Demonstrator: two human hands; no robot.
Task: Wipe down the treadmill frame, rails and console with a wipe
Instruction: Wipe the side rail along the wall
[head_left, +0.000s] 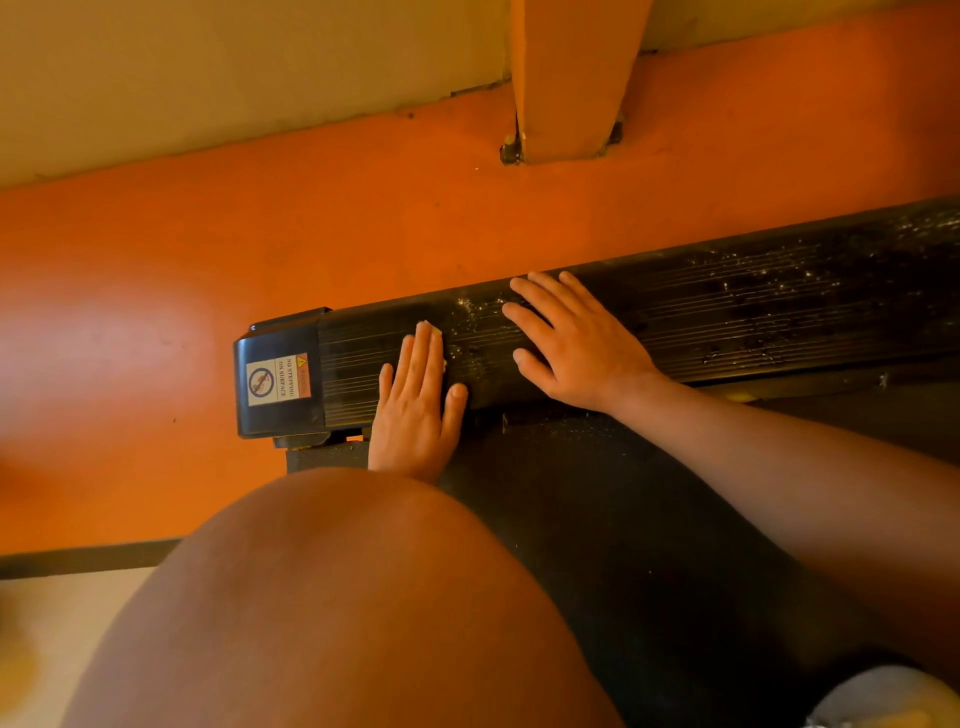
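Wipe (435, 332) pressed under flat left fingers (423, 358) near rail end cap (280, 415); right fingers (545, 296) outspread.

An exercise room or gym is indicated. A black ribbed treadmill side rail (753, 312) is seen across the centre right, its end cap (283, 418) marked by a "NO STEPPING ON SURFACE" label (278, 378), with the dark belt (597, 519) below. A glossy orange floor (234, 234) and a beige wall (208, 62) are seen above.
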